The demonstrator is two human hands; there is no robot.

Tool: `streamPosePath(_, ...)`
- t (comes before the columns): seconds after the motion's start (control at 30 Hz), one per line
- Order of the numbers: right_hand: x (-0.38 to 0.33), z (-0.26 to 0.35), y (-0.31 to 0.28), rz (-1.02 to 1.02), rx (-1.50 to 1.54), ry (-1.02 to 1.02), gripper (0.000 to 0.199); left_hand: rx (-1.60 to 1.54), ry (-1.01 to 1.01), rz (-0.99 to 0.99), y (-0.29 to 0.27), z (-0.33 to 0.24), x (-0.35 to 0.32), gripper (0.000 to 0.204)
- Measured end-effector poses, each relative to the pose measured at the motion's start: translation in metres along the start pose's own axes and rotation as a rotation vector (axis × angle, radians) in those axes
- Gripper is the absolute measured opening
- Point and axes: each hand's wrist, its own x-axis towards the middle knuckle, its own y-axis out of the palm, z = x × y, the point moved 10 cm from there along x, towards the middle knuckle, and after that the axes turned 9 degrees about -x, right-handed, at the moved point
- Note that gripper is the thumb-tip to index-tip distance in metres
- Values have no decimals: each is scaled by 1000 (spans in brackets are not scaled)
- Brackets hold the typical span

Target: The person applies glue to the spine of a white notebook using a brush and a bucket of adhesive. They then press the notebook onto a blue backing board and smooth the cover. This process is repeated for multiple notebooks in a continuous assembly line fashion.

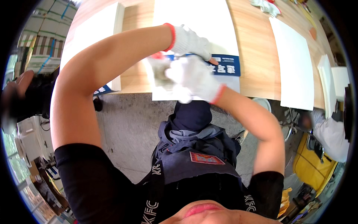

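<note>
Left gloved hand (192, 42), right gloved hand (197, 77): two. Under both, one blue-banded white sheet (220, 33). Left of grip, one white stack (99, 31). Right of grip, one white panel (294, 63). Beneath sheet, one wooden table (257, 56).

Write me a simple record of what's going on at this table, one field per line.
Left hand: white glove, red cuff; a bare fingertip at the paper's dark blue band
Right hand: white glove, red cuff; blurred, nearer the table's front edge; grip unclear
Between the arms: white paper on a light wooden table
Beside right hand: a pale blurred thing, too unclear to name
Left side: stack of white paper
Right side: flat white sheet
</note>
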Motion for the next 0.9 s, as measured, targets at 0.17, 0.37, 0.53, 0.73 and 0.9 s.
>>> streamPosePath(0.17,18,31,-28,-557,170,-33,35,-257,-281,121,25,25,8,90)
streamPosePath(0.37,-103,-79,-5,37,-50,103,16,-121,-358,220,27,32,0,88)
streamPosePath(0.53,-182,-134,-22,-110,-351,251,10,-176,-119,178,25,8,7,113)
streamPosePath(0.73,-222,-177,-89,-17,-597,721,35,-37,-167,-49,-6,-16,-9,100)
streamPosePath(0.9,-129,-83,-65,115,-186,386,27,73,-281,-541,13,-75,-39,71)
